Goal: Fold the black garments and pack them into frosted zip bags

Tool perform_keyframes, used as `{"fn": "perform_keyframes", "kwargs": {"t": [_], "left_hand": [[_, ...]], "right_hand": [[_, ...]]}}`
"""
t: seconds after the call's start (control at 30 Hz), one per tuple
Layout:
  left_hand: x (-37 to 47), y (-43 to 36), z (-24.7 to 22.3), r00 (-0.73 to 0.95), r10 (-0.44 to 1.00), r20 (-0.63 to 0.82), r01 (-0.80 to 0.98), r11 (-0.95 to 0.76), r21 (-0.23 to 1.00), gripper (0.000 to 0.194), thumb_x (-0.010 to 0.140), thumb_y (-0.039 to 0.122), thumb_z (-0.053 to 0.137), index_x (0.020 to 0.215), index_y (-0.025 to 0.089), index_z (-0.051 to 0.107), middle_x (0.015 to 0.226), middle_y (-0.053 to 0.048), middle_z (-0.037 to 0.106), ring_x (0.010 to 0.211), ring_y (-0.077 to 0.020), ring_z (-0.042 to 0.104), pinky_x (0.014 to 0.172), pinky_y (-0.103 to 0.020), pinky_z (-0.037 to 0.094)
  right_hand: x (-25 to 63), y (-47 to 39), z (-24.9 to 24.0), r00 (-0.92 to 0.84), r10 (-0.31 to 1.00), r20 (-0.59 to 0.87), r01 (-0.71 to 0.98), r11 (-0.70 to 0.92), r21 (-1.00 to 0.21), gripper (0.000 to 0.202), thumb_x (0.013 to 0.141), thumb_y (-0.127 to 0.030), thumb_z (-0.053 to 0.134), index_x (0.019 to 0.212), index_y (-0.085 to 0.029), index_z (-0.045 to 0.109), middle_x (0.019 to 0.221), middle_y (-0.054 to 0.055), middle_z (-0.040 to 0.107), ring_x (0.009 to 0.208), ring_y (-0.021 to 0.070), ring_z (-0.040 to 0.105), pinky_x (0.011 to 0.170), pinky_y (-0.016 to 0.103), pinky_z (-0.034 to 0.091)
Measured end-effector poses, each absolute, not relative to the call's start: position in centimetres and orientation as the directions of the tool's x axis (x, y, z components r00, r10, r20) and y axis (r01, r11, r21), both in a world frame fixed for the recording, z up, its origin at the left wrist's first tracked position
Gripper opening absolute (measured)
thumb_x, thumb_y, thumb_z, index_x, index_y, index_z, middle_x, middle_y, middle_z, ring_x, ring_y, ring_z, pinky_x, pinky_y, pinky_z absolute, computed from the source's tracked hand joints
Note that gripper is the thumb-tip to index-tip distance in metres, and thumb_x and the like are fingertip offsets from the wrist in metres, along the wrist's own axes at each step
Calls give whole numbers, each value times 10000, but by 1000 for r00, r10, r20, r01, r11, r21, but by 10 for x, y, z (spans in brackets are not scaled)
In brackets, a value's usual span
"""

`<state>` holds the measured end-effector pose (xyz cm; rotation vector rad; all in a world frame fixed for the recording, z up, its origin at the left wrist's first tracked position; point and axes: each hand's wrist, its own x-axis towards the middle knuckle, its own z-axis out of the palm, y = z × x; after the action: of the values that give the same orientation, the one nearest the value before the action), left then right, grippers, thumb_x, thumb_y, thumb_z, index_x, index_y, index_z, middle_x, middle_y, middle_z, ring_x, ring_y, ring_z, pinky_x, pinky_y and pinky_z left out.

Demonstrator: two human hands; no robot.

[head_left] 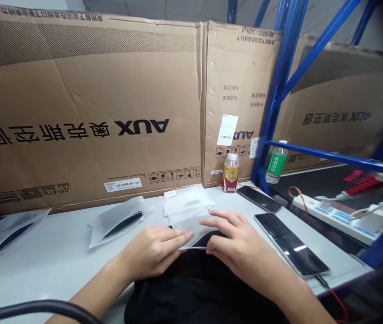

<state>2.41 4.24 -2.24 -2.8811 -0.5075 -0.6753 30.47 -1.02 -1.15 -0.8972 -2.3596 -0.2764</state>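
Note:
A frosted plastic bag (193, 228) with something black inside lies at the table's front edge, its mouth gaping toward me. My left hand (156, 249) pinches the left side of the bag, fingers pressed together on it. At the other side, my right hand (237, 240) grips the bag near its mouth, thumb below and index finger stretched across the top. What the black content is cannot be made out. Just behind the bag are more flat frosted bags (189, 201). A similar bag (119, 219) with black content stands farther left, and another bag (7, 231) at the far left.
Large cardboard boxes (86, 99) wall off the back. Right of my hands lie a phone (292, 243) with a cable and a second phone (258, 198). A yellow-red bottle (231, 173), a water bottle (277, 163), a power strip (336, 216) and blue rack posts (282, 67) stand beyond.

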Motion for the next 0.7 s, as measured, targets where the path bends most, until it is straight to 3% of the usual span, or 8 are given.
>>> {"fn": "perform_keyframes", "kwargs": {"t": [0.2, 0.3, 0.4, 0.5, 0.6, 0.7], "left_hand": [[19, 45, -15, 785, 354, 509, 372, -926, 70, 424, 1072, 183, 512, 1470, 285, 618, 1306, -32, 777, 1097, -211, 788, 894, -296, 635], [21, 43, -16, 782, 363, 507, 376, -923, 81, 402, 1076, 193, 511, 1451, 264, 639, 1298, -48, 780, 1081, -213, 793, 881, -294, 638], [25, 42, -16, 782, 340, 522, 359, -931, 69, 378, 1088, 194, 496, 1433, 237, 645, 1273, -65, 789, 1052, -212, 798, 849, -292, 635], [29, 41, -17, 800, 313, 512, 350, -936, 27, 362, 1096, 214, 500, 1435, 227, 625, 1273, -65, 788, 1041, -213, 797, 841, -294, 628], [33, 40, -20, 813, 366, 454, 399, -916, 23, 383, 1087, 283, 549, 1461, 213, 591, 1274, -78, 783, 1038, -231, 791, 831, -312, 626], [34, 40, -24, 806, 406, 431, 445, -896, 12, 393, 1082, 206, 470, 1454, 210, 597, 1149, -64, 814, 957, -219, 797, 786, -306, 619]], "right_hand": [[356, -9, 7, -507, 631, 586, 777, 629, -5, 180, 1068, -205, 545, 962, -237, 688, 1301, 92, 709, 1209, 299, 632, 986, 517, 541], [347, -12, 5, -534, 652, 537, 758, 651, -37, 133, 1039, -209, 589, 1053, -262, 710, 1389, 89, 671, 1291, 316, 596, 1021, 520, 543], [331, -10, -5, -538, 672, 509, 753, 654, -69, 276, 989, -177, 649, 1248, -264, 689, 1488, 94, 631, 1357, 347, 564, 1064, 555, 536], [323, -6, -11, -539, 672, 508, 737, 668, -101, 302, 984, -101, 599, 1229, -248, 697, 1470, 84, 657, 1349, 354, 577, 1065, 581, 534], [328, -8, -6, -532, 649, 543, 635, 731, -251, 298, 1000, -71, 544, 1172, -262, 696, 1426, 60, 675, 1337, 294, 593, 1100, 510, 526], [340, -13, 0, -451, 643, 619, 468, 761, -450, 292, 1017, -103, 554, 1209, -289, 671, 1395, 56, 677, 1326, 247, 610, 1127, 429, 514]]}}
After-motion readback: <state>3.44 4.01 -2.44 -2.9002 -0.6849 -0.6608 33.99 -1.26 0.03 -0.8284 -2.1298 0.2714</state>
